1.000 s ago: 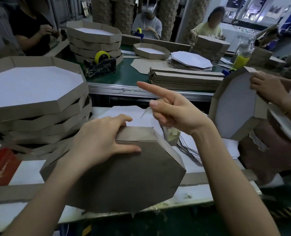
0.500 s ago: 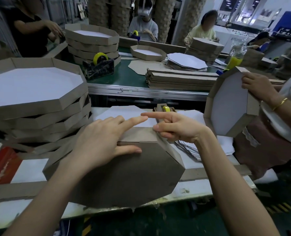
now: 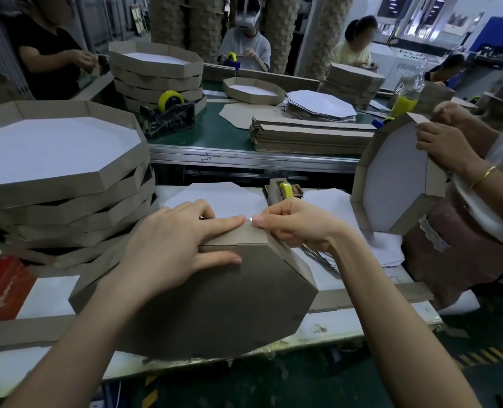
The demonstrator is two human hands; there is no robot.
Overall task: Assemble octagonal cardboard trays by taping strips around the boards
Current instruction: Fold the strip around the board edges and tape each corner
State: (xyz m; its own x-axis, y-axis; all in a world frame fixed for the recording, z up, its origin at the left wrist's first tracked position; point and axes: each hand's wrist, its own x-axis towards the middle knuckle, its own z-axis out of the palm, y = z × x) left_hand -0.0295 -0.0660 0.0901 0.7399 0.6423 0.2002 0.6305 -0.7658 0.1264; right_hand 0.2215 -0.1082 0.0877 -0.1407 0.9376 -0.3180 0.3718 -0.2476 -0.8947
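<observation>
Beside a stack of finished trays, one upturned tray lies on the bench, the left hand pressing its strip flat and the right hand pinching tape onto it, so further taping probably remains.

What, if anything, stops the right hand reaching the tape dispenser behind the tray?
Likely yes: nothing stands between the right hand and the tape dispenser just beyond it, though it pinches the strip.

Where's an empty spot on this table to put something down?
Bare white tabletop shows between the red sheet and the brown octagonal cardboard tray, and along the front edge right of it. Crowded: the stack of white-lined octagonal trays left, white paper sheets behind.
</observation>
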